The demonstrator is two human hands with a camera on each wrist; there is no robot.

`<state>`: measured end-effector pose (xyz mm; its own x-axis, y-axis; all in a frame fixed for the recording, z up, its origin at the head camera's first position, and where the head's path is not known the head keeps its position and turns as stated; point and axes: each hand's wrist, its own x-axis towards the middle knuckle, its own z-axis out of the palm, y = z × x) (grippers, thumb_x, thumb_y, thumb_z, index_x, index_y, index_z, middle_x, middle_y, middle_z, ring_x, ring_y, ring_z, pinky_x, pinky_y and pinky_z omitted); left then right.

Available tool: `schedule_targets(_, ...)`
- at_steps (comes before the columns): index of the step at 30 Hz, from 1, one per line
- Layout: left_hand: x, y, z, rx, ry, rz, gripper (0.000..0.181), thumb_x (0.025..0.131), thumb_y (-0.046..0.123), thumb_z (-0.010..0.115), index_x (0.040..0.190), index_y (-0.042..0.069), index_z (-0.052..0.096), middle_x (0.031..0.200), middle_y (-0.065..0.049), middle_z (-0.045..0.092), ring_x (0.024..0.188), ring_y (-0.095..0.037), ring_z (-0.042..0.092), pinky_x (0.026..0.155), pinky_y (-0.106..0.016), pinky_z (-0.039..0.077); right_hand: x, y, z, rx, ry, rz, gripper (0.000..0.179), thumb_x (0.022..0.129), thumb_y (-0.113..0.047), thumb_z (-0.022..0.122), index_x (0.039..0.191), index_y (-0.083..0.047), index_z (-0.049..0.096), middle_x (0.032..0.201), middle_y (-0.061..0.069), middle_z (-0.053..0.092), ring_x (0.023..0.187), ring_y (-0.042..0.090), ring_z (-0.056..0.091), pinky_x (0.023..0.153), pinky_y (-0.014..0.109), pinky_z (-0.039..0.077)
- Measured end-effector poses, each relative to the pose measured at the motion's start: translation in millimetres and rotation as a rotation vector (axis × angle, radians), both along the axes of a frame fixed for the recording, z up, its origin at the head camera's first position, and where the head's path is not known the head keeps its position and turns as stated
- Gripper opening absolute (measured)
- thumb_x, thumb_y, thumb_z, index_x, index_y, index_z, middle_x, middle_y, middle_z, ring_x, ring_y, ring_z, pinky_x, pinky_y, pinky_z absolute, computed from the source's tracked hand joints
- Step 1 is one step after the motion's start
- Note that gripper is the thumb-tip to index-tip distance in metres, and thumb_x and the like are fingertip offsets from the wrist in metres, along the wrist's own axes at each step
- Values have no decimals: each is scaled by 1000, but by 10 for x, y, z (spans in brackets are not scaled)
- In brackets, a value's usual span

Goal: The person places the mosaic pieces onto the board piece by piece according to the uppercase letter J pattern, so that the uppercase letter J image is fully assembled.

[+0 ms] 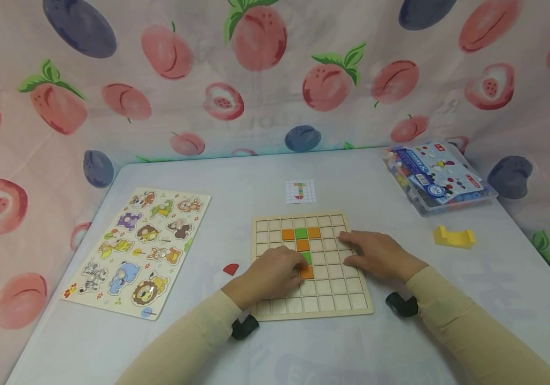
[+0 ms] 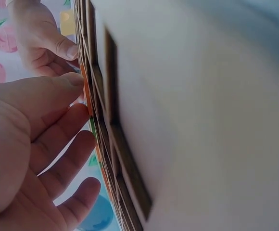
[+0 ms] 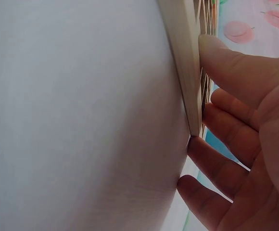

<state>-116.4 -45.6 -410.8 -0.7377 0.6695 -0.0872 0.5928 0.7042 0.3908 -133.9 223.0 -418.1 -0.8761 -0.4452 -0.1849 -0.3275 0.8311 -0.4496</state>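
Note:
A wooden grid board [image 1: 334, 302] lies on the table, with orange and green square tiles set in its cells in a T shape. My left hand [image 1: 275, 272] is over the board's left half; in the left wrist view its thumb and index fingertip close on either side of an orange tile [image 2: 86, 91] at the grid. That orange tile [image 1: 307, 272] is the lowest of the column, below a green tile [image 1: 307, 258]. On the board's right edge rests my right hand [image 1: 376, 254], fingers loosely extended, with the thumb on the frame [image 3: 190, 72] in the right wrist view.
Left of the board lies a red quarter-circle piece [image 1: 231, 269]. A pattern card [image 1: 308, 195] sits behind it. An animal puzzle board [image 1: 198, 206] is at the left; a clear plastic case [image 1: 440, 176] and a yellow curved block [image 1: 454, 237] are at the right.

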Motion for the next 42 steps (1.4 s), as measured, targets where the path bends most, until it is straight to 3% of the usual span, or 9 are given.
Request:
schedule_targets(28, -26, -32, -13, 38, 43, -35, 15, 91, 14, 71, 104, 12, 76, 96, 7, 71, 95, -13, 62, 89, -29, 50, 2, -19, 14, 6, -15, -8, 58, 95, -25, 70, 145, -2, 51, 146, 20, 50, 135, 41, 43, 109, 56, 35)
schedule_targets(42, -21, 2, -8, 33, 71, -12, 10, 90, 14, 71, 99, 12, 76, 91, 5, 71, 89, -13, 61, 83, -27, 51, -1, -29, 20, 3, -26, -20, 59, 94, -24, 71, 145, -2, 51, 146, 20, 50, 136, 41, 43, 109, 56, 34)
